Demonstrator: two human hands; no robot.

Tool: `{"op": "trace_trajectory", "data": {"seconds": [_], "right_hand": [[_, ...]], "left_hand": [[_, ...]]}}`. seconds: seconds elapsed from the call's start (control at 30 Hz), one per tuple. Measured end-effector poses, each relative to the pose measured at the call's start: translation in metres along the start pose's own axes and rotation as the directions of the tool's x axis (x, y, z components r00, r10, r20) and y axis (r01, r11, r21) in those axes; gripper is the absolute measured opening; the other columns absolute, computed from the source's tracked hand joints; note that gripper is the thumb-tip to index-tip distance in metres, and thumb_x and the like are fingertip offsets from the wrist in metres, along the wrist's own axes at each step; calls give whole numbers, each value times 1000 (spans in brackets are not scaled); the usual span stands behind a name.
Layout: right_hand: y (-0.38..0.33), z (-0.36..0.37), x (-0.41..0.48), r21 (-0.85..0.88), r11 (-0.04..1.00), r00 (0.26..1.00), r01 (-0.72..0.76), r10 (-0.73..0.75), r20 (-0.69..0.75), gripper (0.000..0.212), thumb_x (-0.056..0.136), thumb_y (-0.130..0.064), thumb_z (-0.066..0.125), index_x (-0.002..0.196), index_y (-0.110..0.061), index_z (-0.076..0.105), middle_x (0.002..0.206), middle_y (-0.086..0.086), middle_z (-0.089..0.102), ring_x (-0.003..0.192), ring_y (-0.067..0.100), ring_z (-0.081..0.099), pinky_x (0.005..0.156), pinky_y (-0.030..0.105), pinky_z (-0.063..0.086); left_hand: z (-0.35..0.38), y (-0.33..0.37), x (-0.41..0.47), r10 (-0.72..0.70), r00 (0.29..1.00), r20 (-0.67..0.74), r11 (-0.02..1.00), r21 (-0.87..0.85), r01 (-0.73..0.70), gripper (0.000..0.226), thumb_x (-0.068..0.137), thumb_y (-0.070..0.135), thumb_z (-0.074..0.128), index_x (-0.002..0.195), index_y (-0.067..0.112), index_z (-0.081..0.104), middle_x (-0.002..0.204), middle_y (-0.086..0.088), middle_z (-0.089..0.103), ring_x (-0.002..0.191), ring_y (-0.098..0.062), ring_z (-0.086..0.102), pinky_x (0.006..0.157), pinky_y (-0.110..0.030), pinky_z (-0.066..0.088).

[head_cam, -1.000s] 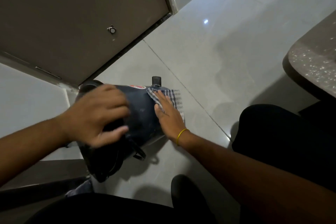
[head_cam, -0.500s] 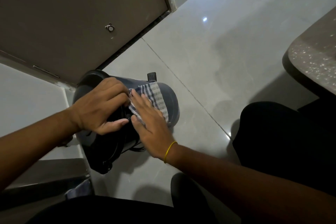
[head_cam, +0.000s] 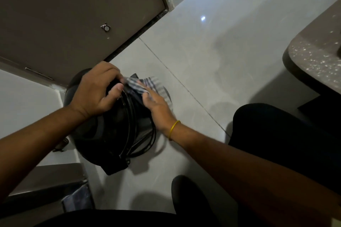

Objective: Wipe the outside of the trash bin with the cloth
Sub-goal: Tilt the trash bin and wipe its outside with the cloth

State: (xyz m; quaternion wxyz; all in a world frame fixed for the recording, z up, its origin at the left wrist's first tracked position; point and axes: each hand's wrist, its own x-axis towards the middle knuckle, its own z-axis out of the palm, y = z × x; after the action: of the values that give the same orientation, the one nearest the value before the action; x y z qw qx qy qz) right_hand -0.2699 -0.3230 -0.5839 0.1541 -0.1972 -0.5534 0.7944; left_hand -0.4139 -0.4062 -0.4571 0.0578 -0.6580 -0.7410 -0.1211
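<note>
A dark trash bin (head_cam: 114,131) lies on its side on the pale tiled floor, its lid end toward me and a wire handle hanging near its rim. My left hand (head_cam: 96,88) grips the bin's upper side near the rim and steadies it. My right hand (head_cam: 156,108), with a yellow band at the wrist, presses flat on a striped checked cloth (head_cam: 145,84) against the bin's far upper side. The cloth is blurred by motion. Most of the bin's far end is hidden behind my hands and the cloth.
A brown door (head_cam: 73,14) with a small stopper stands behind the bin. A speckled stone counter edge (head_cam: 313,61) juts in at the right. My dark-clothed knees (head_cam: 276,134) fill the lower right and bottom. A low step (head_cam: 46,180) sits at the lower left.
The bin has rolled and turned so its lid end faces me more. My right hand with the cloth slid from the bin's right side up toward my left hand.
</note>
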Motion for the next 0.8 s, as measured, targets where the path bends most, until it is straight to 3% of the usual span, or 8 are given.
{"op": "trace_trajectory", "data": {"seconds": [0.13, 0.33, 0.4, 0.47, 0.53, 0.57, 0.63, 0.8], "right_hand": [[15, -3, -20, 8, 1000, 996, -26, 25, 81, 49, 109, -37, 44, 157, -32, 44, 165, -1, 45, 158, 14, 33, 130, 35, 25], [79, -23, 5, -29, 974, 971, -224, 220, -95, 69, 98, -45, 41, 162, -20, 38, 167, 5, 40, 156, 19, 34, 131, 47, 22], [51, -18, 16, 56, 972, 968, -227, 232, -102, 65, 102, -40, 43, 161, -14, 38, 168, 7, 38, 155, 16, 32, 131, 35, 22], [19, -15, 18, 100, 987, 989, -125, 132, -71, 56, 109, -29, 44, 158, -3, 40, 165, 9, 40, 149, 13, 36, 121, 18, 34], [12, -16, 17, 115, 991, 998, -68, 65, 24, 47, 112, -18, 42, 154, 4, 43, 153, 4, 48, 131, 4, 49, 93, -3, 42], [5, -11, 12, 105, 993, 998, -54, 51, 37, 44, 112, -14, 41, 150, 7, 46, 145, 2, 53, 118, -5, 58, 85, -5, 43], [3, -6, -5, 155, 987, 998, -51, 47, 30, 42, 110, -12, 44, 145, 10, 51, 133, 4, 59, 100, -15, 66, 87, 0, 46], [62, -20, -10, 164, 968, 971, -189, 209, -117, 47, 106, -22, 46, 143, 5, 55, 146, 15, 58, 137, 25, 54, 115, 28, 46]], "left_hand": [[-2, -25, 1, -150, 987, -59, 989, -17, 149, 48, 99, 36, 37, 87, 1, 69, 89, -16, 68, 89, -34, 63, 79, -41, 49], [2, -38, 11, -219, 970, -109, 976, -44, 215, 50, 97, 34, 35, 83, 3, 72, 85, -14, 72, 84, -28, 65, 77, -33, 48], [6, -39, 18, -245, 962, -118, 970, -44, 241, 49, 97, 32, 37, 82, 3, 73, 85, -15, 72, 82, -27, 64, 76, -31, 47], [7, -43, 24, -276, 953, -126, 961, -53, 271, 47, 97, 29, 38, 82, 2, 74, 84, -16, 73, 78, -21, 63, 76, -31, 48], [7, -49, 30, -303, 943, -136, 953, -64, 297, 46, 97, 27, 39, 81, 3, 75, 84, -16, 74, 74, -9, 59, 76, -31, 49], [6, -52, 31, -316, 938, -141, 949, -63, 310, 46, 97, 26, 39, 80, 4, 75, 83, -16, 74, 74, -10, 59, 76, -32, 49], [6, -56, 32, -329, 934, -143, 944, -64, 323, 44, 97, 24, 40, 79, 4, 75, 83, -15, 73, 76, -22, 64, 76, -34, 51], [6, -55, 35, -361, 921, -150, 933, -80, 352, 44, 96, 23, 40, 79, 3, 75, 84, -16, 74, 82, -33, 68, 79, -41, 54]]}}
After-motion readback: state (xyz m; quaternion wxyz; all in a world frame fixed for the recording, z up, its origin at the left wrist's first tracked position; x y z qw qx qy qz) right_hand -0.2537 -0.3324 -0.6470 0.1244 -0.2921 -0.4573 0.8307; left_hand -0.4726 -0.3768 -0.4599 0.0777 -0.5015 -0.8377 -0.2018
